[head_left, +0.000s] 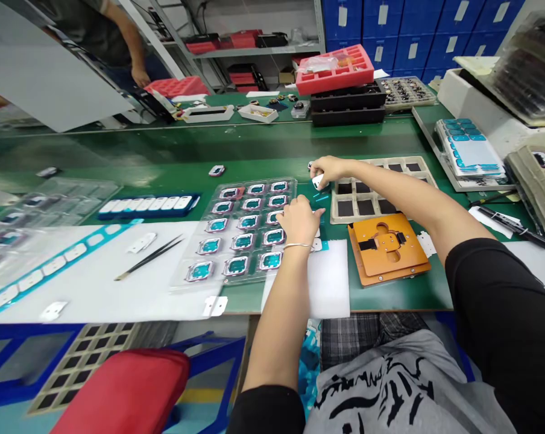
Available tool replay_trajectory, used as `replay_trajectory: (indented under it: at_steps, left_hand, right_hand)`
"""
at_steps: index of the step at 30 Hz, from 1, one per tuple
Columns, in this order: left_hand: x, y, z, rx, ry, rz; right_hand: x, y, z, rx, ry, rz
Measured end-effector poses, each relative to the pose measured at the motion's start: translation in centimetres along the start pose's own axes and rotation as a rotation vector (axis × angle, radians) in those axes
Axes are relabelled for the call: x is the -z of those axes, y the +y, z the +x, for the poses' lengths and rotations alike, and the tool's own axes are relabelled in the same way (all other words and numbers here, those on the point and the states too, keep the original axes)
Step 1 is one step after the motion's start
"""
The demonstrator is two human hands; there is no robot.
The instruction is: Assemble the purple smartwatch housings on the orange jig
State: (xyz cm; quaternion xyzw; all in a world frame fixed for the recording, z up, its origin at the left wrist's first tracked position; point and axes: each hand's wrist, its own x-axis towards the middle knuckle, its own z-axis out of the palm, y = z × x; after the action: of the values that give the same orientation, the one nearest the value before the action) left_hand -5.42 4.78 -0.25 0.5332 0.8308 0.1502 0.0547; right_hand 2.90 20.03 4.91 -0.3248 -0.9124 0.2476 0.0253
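Note:
My left hand [301, 222] reaches over the right edge of a clear plastic tray [200, 238], its thumb held apart from its bent fingers. Several small watch-case-like frames with teal film, such as this frame [242, 242], sit in the tray's pockets. The fingertips are close to a frame in the right column; whether they touch it I cannot see. Farther back, my right hand [329, 170] pinches a small white plate with dark holes [318, 181]. Below that hand, teal film strips [320, 196] lie on the green table.
An orange fixture [387, 248] and a beige compartment tray [367, 218] lie to the right. Tweezers [148, 258] and a teal strip of white labels [64, 260] rest on white foam at left. Black boxes [348, 108] stand behind. Another person's arm [130, 39] shows at back left.

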Motion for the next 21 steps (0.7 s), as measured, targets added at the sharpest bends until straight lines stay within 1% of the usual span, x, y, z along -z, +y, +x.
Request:
replay_trajectory:
  at_steps: [2, 4, 5, 6, 7, 8, 10, 11, 12, 14, 17, 21]
  left_hand:
    - [-0.1, -0.6, 0.7, -0.011, 0.097, -0.150]
    - [-0.3, -1.2, 1.4, -0.064, 0.237, -0.423]
    - [-0.4, -1.4, 1.8, -0.118, 0.283, -0.587]
    - [-0.5, -1.6, 2.1, -0.189, 0.294, -0.745]
    - [-0.6, -1.6, 2.3, -0.270, 0.270, -0.875]
    - [-0.7, -1.6, 2.4, -0.353, 0.233, -0.984]
    - [-0.8, -1.3, 2.3, -0.484, 0.180, -1.133]
    - [-0.7, -1.1, 2.1, -0.528, 0.177, -1.174]
    - [-0.7, -0.9, 1.8, -0.562, 0.182, -1.200]
    - [-0.7, -0.5, 1.3, -0.616, 0.186, -1.227]
    - [-0.7, -0.2, 0.7, -0.694, 0.189, -1.203]
    - [-0.7, -0.2, 0.1, -0.804, 0.182, -1.076]
  right_hand:
    - [0.3, -0.1, -0.7, 0.018, 0.067, 0.052]
    - [0.4, -0.1, -1.7, 0.085, 0.122, 0.175]
    - [0.4, -0.1, -2.5, 0.148, 0.160, 0.256]
    - [0.3, -0.1, -3.4, 0.229, 0.219, 0.329]
    - [0.1, 0.0, -4.4, 0.319, 0.303, 0.375]
    - [-0.1, 0.0, -5.5, 0.404, 0.404, 0.371]
    - [-0.6, 0.1, -8.0, 0.520, 0.598, 0.215]
    - [-0.9, 0.2, -9.2, 0.539, 0.663, 0.105]
    - [-1.1, 0.3, -10.4, 0.542, 0.698, 0.001]
    - [-1.5, 0.4, -12.4, 0.540, 0.710, -0.128]
    - [-2.0, 0.6, -14.4, 0.567, 0.690, -0.145]
    - [-2.5, 0.3, -16.0, 0.521, 0.625, -0.051]
